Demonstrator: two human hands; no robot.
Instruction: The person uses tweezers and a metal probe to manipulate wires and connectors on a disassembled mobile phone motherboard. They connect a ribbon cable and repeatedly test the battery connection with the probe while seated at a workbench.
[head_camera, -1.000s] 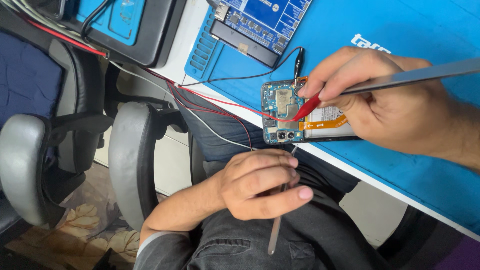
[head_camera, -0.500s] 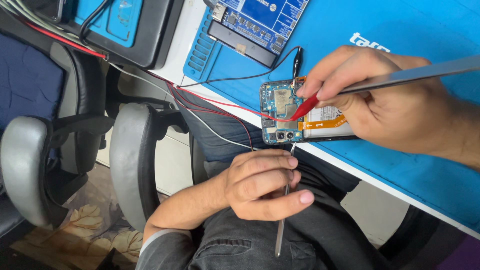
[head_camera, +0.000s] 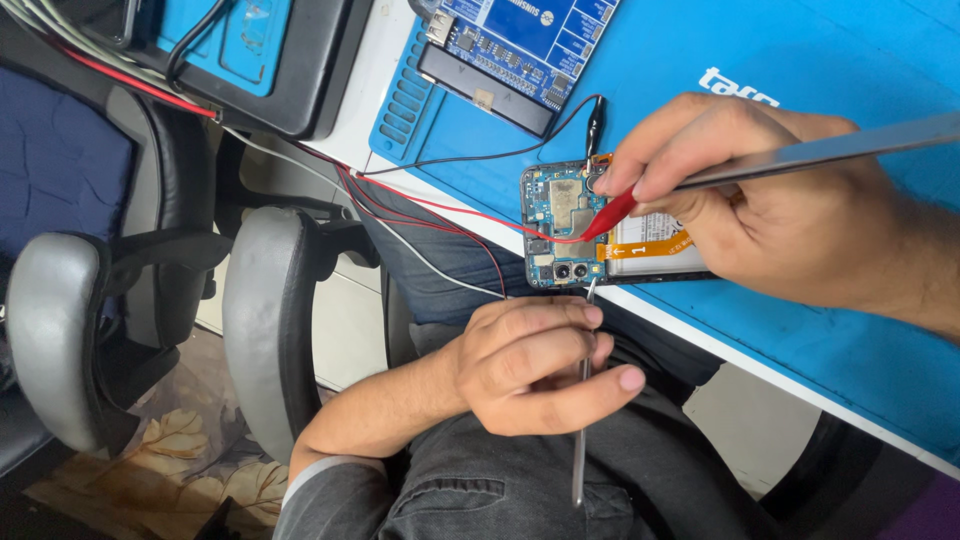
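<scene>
An opened phone (head_camera: 556, 226) with a bare blue circuit board and an orange flex cable lies at the edge of a blue work mat (head_camera: 800, 330). My right hand (head_camera: 790, 215) pinches a red probe (head_camera: 608, 216) whose tip rests on the board, and also holds a long metal tool (head_camera: 830, 150) pointing right. My left hand (head_camera: 530, 365), over my lap, grips a thin metal rod (head_camera: 581, 430) whose upper tip touches the phone's near edge.
Red and black wires (head_camera: 440, 205) run from the phone to the upper left. A black clip (head_camera: 594, 115) lies above the phone. A blue test board (head_camera: 520, 40) and a black device (head_camera: 250, 60) sit behind. Grey chair armrests (head_camera: 260, 310) stand at left.
My left hand has shifted slightly toward the phone, bringing the thin rod's tip up to the phone's edge. The right hand and red probe have held their place.
</scene>
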